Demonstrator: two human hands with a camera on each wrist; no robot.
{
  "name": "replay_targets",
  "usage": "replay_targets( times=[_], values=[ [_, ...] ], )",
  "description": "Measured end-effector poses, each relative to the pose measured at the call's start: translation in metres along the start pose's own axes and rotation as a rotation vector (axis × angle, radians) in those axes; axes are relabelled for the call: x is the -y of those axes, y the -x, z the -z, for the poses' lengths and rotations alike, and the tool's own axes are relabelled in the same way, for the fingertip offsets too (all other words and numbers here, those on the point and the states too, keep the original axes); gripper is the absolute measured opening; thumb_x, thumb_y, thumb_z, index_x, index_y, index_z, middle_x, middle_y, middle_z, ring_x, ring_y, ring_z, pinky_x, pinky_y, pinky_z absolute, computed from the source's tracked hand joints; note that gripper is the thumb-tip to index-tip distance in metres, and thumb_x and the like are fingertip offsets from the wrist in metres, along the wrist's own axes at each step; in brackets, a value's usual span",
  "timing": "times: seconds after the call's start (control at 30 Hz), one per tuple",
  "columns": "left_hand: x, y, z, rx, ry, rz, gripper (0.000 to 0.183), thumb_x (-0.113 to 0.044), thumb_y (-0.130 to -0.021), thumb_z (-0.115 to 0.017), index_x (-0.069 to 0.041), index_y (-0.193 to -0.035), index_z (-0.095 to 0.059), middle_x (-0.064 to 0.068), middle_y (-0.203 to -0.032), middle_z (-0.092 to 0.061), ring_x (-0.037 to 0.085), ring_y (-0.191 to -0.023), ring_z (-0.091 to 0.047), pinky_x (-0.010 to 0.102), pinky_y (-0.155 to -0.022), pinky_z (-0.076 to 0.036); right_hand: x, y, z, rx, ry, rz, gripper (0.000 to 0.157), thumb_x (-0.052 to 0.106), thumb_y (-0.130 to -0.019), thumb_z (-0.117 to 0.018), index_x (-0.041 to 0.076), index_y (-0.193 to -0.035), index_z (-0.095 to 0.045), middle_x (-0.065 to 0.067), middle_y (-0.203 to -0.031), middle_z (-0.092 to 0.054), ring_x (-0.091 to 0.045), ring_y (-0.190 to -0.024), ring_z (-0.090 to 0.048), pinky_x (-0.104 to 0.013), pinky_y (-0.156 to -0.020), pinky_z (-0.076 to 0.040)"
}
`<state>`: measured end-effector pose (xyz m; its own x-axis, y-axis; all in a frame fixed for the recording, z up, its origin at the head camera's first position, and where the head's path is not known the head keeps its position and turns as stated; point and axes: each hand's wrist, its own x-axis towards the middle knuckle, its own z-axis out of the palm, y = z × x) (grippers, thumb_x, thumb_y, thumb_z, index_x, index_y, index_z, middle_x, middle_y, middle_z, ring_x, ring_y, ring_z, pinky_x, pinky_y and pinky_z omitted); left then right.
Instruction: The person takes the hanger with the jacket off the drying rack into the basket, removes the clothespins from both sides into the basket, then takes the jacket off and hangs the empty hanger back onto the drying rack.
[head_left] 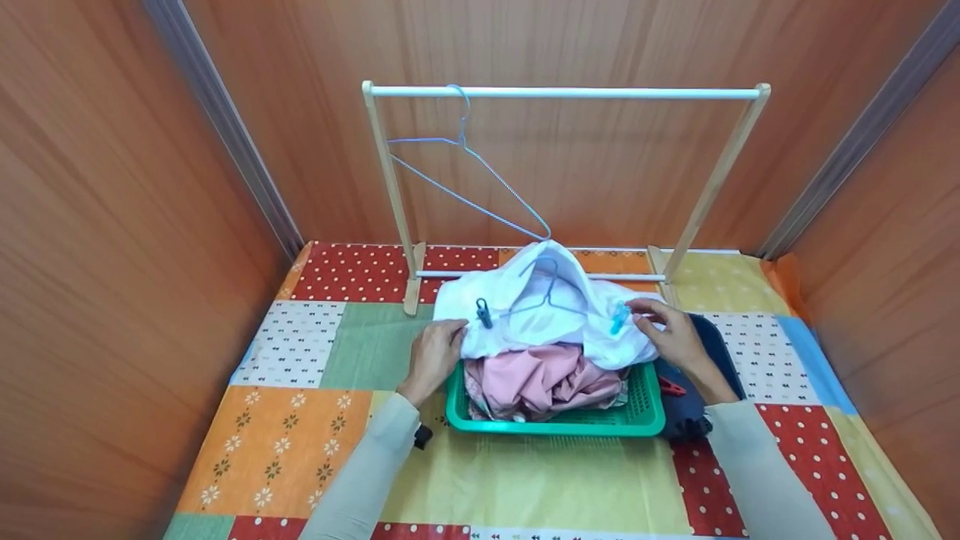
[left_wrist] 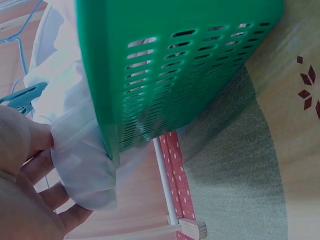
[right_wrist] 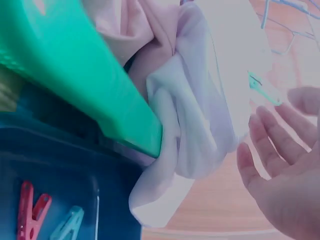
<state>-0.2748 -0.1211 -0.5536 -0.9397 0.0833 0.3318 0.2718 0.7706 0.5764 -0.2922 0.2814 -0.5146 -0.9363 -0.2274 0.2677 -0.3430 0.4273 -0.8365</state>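
Since the white garment (head_left: 536, 330) spreads left-to-right over the green basket (head_left: 555, 429), it lies between left hand (head_left: 435, 354) and right hand (head_left: 679, 337); left nearer, pinching its edge, right loosely parted beside the light-blue clip (head_left: 620, 317), seemingly holding nothing. Counts: one white garment, two clips on it including the dark clip (head_left: 483, 313), two hangers (head_left: 465, 196), one basket, one rack (head_left: 600, 93)

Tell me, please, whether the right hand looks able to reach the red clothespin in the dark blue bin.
Probably yes: the right hand appears empty and near the dark blue bin, where the red clothespin lies uncovered.
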Motion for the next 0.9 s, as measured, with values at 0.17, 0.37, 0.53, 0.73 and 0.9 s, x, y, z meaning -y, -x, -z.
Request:
replay_targets(
  times=[0.17,0.37,0.53,0.73,0.9],
  values=[
    [0.0,0.0,0.0,0.0,-0.005,0.003,0.024,-0.014,-0.098,-0.059,-0.01,-0.117,-0.072,0.009,-0.116,-0.073,0.027,-0.11,-0.067,0.045,-0.091,-0.054,0.024,-0.001,-0.002,0.053,-0.01,-0.022,0.042,0.003,-0.098,-0.055,-0.011,-0.137,-0.048,-0.032,-0.134,-0.055,-0.046,-0.125,-0.052,-0.015,-0.098,-0.045],
    [0.001,0.0,-0.001,-0.004,-0.012,-0.008,0.023,-0.014,-0.098,-0.059,-0.009,-0.116,-0.073,0.01,-0.115,-0.073,0.027,-0.109,-0.068,0.045,-0.09,-0.055,0.031,0.0,-0.002,0.04,0.014,-0.05,0.039,0.004,-0.098,-0.056,-0.009,-0.134,-0.052,-0.031,-0.129,-0.058,-0.044,-0.124,-0.052,-0.057,-0.109,-0.037],
    [0.001,0.001,0.0,0.002,-0.017,0.002,0.024,-0.015,-0.098,-0.059,-0.011,-0.118,-0.072,0.009,-0.116,-0.073,0.027,-0.109,-0.068,0.045,-0.091,-0.055,0.022,0.001,-0.004,0.037,0.031,0.017,0.037,0.001,-0.095,-0.06,-0.01,-0.131,-0.055,-0.03,-0.123,-0.06,-0.045,-0.116,-0.055,-0.063,-0.103,-0.039],
    [0.002,0.002,-0.001,-0.003,-0.022,0.006,0.023,-0.015,-0.098,-0.06,-0.011,-0.117,-0.072,0.008,-0.116,-0.073,0.027,-0.109,-0.068,0.045,-0.091,-0.055,-0.011,-0.002,-0.008,0.022,0.099,0.052,0.034,0.01,-0.095,-0.063,0.0,-0.128,-0.06,-0.02,-0.123,-0.064,-0.036,-0.115,-0.06,-0.04,-0.102,-0.049],
    [0.002,0.0,-0.003,-0.011,-0.026,-0.007,0.023,-0.015,-0.098,-0.06,-0.011,-0.117,-0.073,0.008,-0.115,-0.073,0.026,-0.109,-0.068,0.044,-0.091,-0.055,-0.013,-0.004,-0.011,-0.068,0.134,0.082,0.023,0.016,-0.095,-0.065,0.005,-0.115,-0.066,-0.013,-0.111,-0.07,-0.013,-0.103,-0.067,-0.006,-0.089,-0.045]
  ],
)
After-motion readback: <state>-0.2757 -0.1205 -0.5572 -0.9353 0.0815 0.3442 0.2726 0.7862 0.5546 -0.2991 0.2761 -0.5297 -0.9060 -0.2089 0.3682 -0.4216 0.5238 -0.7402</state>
